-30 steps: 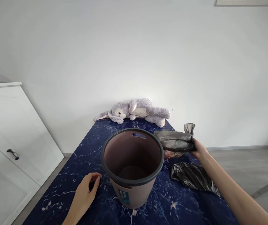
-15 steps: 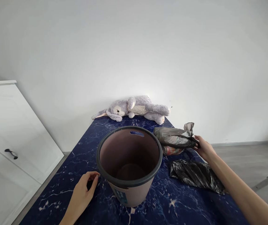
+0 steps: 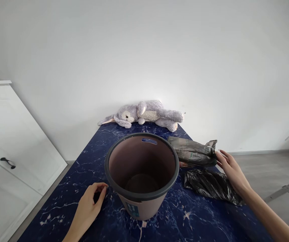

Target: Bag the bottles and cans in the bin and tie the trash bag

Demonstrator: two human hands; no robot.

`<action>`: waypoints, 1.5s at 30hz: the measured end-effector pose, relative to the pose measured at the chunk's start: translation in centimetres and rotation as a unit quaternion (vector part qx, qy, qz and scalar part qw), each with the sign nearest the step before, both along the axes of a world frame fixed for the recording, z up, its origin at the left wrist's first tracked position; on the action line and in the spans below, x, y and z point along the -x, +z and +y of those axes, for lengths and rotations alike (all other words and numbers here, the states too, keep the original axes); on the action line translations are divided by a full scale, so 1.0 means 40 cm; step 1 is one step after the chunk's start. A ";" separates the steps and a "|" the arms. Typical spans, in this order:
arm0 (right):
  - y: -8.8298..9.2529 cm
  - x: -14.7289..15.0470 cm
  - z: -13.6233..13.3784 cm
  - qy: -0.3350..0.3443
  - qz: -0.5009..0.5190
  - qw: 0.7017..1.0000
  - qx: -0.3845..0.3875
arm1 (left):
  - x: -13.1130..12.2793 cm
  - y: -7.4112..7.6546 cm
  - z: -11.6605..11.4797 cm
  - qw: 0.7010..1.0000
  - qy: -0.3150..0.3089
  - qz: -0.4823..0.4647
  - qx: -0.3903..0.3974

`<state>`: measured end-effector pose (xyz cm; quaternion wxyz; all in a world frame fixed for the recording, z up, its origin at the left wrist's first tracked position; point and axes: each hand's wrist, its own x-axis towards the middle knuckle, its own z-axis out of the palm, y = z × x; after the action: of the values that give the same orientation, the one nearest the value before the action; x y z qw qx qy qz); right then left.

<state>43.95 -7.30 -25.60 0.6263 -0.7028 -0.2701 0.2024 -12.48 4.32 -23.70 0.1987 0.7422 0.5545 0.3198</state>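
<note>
A brown trash bin (image 3: 156,201) with a dark rim stands upright in the middle, and its inside looks bare. To its left, my left hand (image 3: 90,203) rests with thumb and forefinger curled together at the tips, nothing visible between them. My right hand (image 3: 231,169) is at the near end of a bundled grey plastic bag (image 3: 194,151), fingers apart and at most touching it. That bag lies right of the bin, partly over something reddish (image 3: 183,164) that is mostly hidden. Below it lies a crumpled black plastic bag (image 3: 212,186).
A plush rabbit (image 3: 146,114) lies on its side at the table's far end, against the wall. The table (image 3: 83,168) has a dark blue marbled cover. A white cabinet (image 3: 20,134) stands left, and part of a metal frame (image 3: 287,191) shows at right.
My right hand has loosened its grip on the grey bag, which has shifted right and toward me over the reddish thing. My left hand has stayed nearly still.
</note>
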 end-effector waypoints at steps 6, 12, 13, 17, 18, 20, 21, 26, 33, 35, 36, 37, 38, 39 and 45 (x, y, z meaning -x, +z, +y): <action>0.003 0.068 -0.028 0.078 -0.146 0.985 0.046 | 0.002 -0.004 0.000 1.000 -0.007 -0.004 0.009; -0.017 0.103 0.026 0.090 -0.337 0.936 0.052 | 0.002 -0.005 -0.001 1.000 -0.011 -0.007 0.010; -0.019 0.100 0.040 0.086 -0.338 0.936 0.053 | 0.001 -0.005 -0.001 1.000 -0.010 -0.006 0.011; -0.022 0.079 0.094 0.085 -0.344 0.933 0.056 | 0.001 -0.007 -0.001 1.000 -0.009 -0.001 0.010; -0.022 0.073 0.103 0.085 -0.348 0.932 0.056 | 0.002 -0.008 0.000 1.000 -0.010 -0.001 0.008; -0.021 0.065 0.112 0.083 -0.356 0.929 0.056 | 0.004 -0.010 0.000 1.000 -0.011 -0.001 0.003; -0.021 0.062 0.112 0.082 -0.360 0.928 0.056 | 0.005 -0.011 0.000 1.000 -0.012 -0.001 0.001; -0.033 0.054 0.071 0.082 -0.376 0.921 0.058 | 0.008 -0.013 -0.004 1.000 -0.016 0.008 0.003; -0.079 0.015 -0.022 0.053 -0.388 0.914 0.104 | 0.004 -0.007 -0.005 1.000 -0.020 0.010 0.010; -0.082 0.016 -0.044 0.043 -0.387 0.914 0.115 | 0.003 -0.007 -0.005 1.000 -0.022 0.007 0.016; -0.081 0.022 -0.054 0.040 -0.393 0.911 0.118 | 0.003 -0.007 -0.005 1.000 -0.023 0.007 0.018; -0.079 0.031 -0.062 0.038 -0.402 0.907 0.118 | 0.003 -0.007 -0.005 1.000 -0.024 0.006 0.018; -0.075 0.042 -0.067 0.038 -0.414 0.902 0.117 | 0.003 -0.007 -0.004 1.000 -0.024 0.007 0.017; -0.071 0.055 -0.071 0.041 -0.427 0.896 0.117 | 0.004 -0.008 -0.004 1.000 -0.024 0.007 0.017; -0.047 0.109 -0.034 0.081 -0.468 0.874 0.105 | 0.005 -0.009 -0.003 0.999 -0.025 0.010 0.017</action>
<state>39.58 -8.67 -27.50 0.3304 -0.7529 -0.5646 -0.0723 -12.69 4.19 -24.08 0.2131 0.7556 0.5432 0.2977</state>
